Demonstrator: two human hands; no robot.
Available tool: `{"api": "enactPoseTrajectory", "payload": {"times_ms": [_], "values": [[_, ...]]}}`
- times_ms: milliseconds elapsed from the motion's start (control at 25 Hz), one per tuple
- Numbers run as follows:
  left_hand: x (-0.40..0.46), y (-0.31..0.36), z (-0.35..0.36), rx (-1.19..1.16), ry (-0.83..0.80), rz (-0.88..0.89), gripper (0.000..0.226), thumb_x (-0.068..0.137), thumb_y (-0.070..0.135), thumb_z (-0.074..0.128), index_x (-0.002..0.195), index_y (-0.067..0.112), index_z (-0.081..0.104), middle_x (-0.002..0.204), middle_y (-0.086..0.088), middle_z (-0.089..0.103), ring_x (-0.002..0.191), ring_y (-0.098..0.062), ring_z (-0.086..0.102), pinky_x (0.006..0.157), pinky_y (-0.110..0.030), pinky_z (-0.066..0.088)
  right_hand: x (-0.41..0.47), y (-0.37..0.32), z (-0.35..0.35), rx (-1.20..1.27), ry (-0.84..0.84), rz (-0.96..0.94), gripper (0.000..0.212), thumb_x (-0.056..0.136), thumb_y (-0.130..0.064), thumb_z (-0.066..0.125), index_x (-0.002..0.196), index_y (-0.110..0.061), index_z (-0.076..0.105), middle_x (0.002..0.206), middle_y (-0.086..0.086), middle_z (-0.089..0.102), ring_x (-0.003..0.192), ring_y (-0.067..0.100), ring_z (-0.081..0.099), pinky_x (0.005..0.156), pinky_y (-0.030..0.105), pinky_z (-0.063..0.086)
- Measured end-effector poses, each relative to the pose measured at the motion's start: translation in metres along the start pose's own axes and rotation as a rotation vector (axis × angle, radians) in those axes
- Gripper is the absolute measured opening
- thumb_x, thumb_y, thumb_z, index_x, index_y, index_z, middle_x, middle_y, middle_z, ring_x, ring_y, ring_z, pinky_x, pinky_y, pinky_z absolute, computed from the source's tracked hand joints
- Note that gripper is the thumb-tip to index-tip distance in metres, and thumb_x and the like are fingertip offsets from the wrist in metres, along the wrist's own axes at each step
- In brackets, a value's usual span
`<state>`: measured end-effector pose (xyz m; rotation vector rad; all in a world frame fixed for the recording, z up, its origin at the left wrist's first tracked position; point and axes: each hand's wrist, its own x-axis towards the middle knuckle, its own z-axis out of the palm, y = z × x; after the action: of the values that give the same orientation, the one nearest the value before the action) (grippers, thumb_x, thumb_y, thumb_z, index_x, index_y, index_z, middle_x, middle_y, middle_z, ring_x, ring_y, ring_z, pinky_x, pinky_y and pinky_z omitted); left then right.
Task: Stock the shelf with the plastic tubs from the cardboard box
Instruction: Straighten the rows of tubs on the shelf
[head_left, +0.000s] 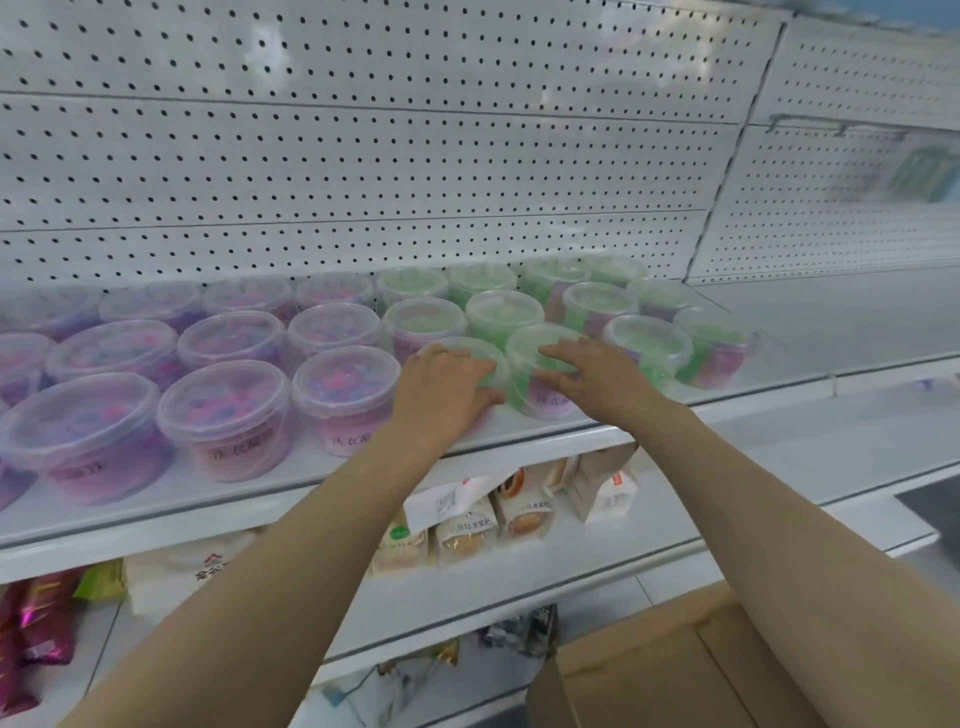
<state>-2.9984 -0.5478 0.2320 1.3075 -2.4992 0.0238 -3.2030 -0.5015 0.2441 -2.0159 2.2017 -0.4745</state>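
Probably a shop: pegboard-backed shelves (519, 431) stocked with tubs (343, 389) and packaged snacks (467, 535).

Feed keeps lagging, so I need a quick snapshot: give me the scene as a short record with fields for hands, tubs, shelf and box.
left hand: gripping a front-row green tub
right hand: fingers on the next green tub, grip unclear
purple tubs: fill the left of the shelf, three rows deep
green tubs: fill the middle, rows reaching the back
shelf: bare surface to the right of the tubs
cardboard box: lower right, contents not visible
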Motion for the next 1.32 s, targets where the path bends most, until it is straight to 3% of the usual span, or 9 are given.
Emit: {"api": "enactPoseTrajectory", "payload": {"times_ms": [80, 160, 280, 360, 640, 720, 880, 1120, 1320], "values": [[-0.007, -0.005, -0.001, -0.072, 0.014, 0.035, 0.042, 0.091, 0.046, 0.051, 0.124, 0.024, 0.065, 0.128, -0.002, 0.062, 0.123, -0.024, 0.05, 0.094, -0.031, 0.037, -0.003, 0.0, 0.001, 0.005, -0.012, -0.008, 0.049, 0.096, -0.052, 0.051, 0.141, -0.032, 0.051, 0.144, 0.0, 0.05, 0.133, 0.022, 0.043, 0.109, 0.037, 0.033], [-0.014, -0.008, 0.001, -0.11, 0.008, 0.04, 0.042, 0.094, 0.036, 0.054, 0.133, 0.021, 0.058, 0.14, -0.003, 0.054, 0.135, -0.022, 0.04, 0.108, -0.032, 0.028, -0.004, 0.002, -0.001, 0.022, -0.031, -0.019, 0.05, 0.095, -0.054, 0.051, 0.141, -0.034, 0.051, 0.145, 0.001, 0.049, 0.134, 0.022, 0.042, 0.111, 0.038, 0.032], [-0.023, -0.003, 0.015, -0.126, 0.079, -0.038, 0.055, 0.092, 0.048, 0.056, 0.139, 0.022, 0.049, 0.143, -0.002, 0.052, 0.14, -0.02, 0.035, 0.117, -0.037, 0.017, -0.003, 0.007, 0.0, 0.039, -0.028, -0.059, 0.05, 0.096, -0.052, 0.052, 0.142, -0.033, 0.05, 0.147, 0.001, 0.047, 0.137, 0.02, 0.038, 0.11, 0.037, 0.031], [-0.024, 0.005, 0.022, -0.132, 0.165, -0.101, 0.057, 0.088, 0.053, 0.06, 0.135, 0.021, 0.055, 0.139, -0.003, 0.057, 0.138, -0.02, 0.039, 0.117, -0.04, 0.018, -0.003, 0.011, 0.003, 0.045, 0.004, -0.106, 0.049, 0.096, -0.05, 0.051, 0.142, -0.031, 0.051, 0.143, -0.001, 0.05, 0.136, 0.02, 0.04, 0.107, 0.036, 0.034], [-0.027, 0.022, 0.034, -0.148, 0.324, -0.199, 0.032, 0.087, 0.029, 0.066, 0.116, 0.017, 0.071, 0.125, -0.005, 0.067, 0.127, -0.027, 0.053, 0.112, -0.047, 0.027, 0.0, 0.035, -0.004, 0.052, -0.023, -0.32, 0.046, 0.1, -0.044, 0.048, 0.142, -0.027, 0.051, 0.141, 0.002, 0.052, 0.133, 0.022, 0.041, 0.103, 0.035, 0.036], [-0.024, 0.033, 0.036, -0.08, 0.372, -0.252, 0.032, 0.088, 0.033, 0.06, 0.113, 0.016, 0.072, 0.122, -0.006, 0.068, 0.122, -0.029, 0.056, 0.108, -0.041, 0.024, 0.005, 0.04, -0.006, 0.047, -0.05, -0.367, 0.046, 0.101, -0.044, 0.046, 0.143, -0.026, 0.05, 0.143, 0.003, 0.05, 0.134, 0.023, 0.041, 0.104, 0.035, 0.035], [-0.013, 0.056, 0.045, 0.053, 0.29, -0.415, 0.045, 0.097, 0.042, 0.05, 0.136, 0.019, 0.054, 0.146, -0.005, 0.049, 0.141, -0.028, 0.034, 0.117, -0.045, 0.01, 0.016, 0.048, 0.003, 0.005, -0.059, -0.424, 0.048, 0.102, -0.048, 0.04, 0.145, -0.027, 0.045, 0.142, 0.002, 0.049, 0.138, 0.025, 0.036, 0.106, 0.038, 0.036], [-0.011, 0.064, 0.043, 0.127, 0.168, -0.479, 0.057, 0.098, 0.052, 0.038, 0.145, 0.02, 0.041, 0.155, -0.003, 0.036, 0.146, -0.026, 0.023, 0.118, -0.047, 0.007, 0.016, 0.056, 0.006, -0.046, -0.096, -0.471, 0.053, 0.105, -0.045, 0.03, 0.154, -0.026, 0.028, 0.163, 0.005, 0.021, 0.151, 0.022, 0.011, 0.12, 0.031, 0.009], [0.012, 0.087, 0.014, 0.139, 0.09, -0.494, 0.059, 0.099, 0.054, 0.033, 0.143, 0.016, 0.043, 0.152, -0.009, 0.038, 0.143, -0.029, 0.027, 0.116, -0.046, 0.015, 0.028, 0.072, -0.02, 0.032, -0.123, -0.473, 0.055, 0.104, -0.044, 0.035, 0.154, -0.025, 0.027, 0.164, 0.005, 0.019, 0.151, 0.021, 0.012, 0.119, 0.039, 0.018]]}}
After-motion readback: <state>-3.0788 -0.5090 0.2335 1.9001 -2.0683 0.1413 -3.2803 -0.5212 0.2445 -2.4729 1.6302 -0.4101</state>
